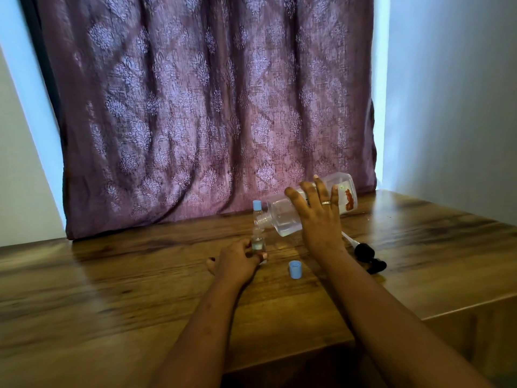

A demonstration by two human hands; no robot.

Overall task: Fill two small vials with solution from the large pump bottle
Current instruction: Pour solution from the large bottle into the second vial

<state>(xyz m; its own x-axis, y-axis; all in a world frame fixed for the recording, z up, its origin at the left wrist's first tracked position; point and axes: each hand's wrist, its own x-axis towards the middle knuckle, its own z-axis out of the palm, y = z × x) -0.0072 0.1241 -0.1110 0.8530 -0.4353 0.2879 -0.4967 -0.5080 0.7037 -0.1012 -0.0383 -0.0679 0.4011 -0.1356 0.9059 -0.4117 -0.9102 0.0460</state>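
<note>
My right hand [319, 217] grips the large clear bottle [282, 217], tipped nearly flat with its open neck pointing left and down over an uncapped small vial [258, 240]. That vial stands upright on the wooden table, held at its base by my left hand [236, 261]. It holds a little clear liquid. A second small vial [256, 211] with a light blue cap stands just behind it. The loose blue cap [295, 269] lies on the table between my hands. The black pump head with its white tube [366, 254] lies to the right of my right wrist.
The wooden table [112, 289] ends in a front edge near me and steps back on the right side. A purple patterned curtain [209, 107] hangs right behind the vials. White walls stand at both sides.
</note>
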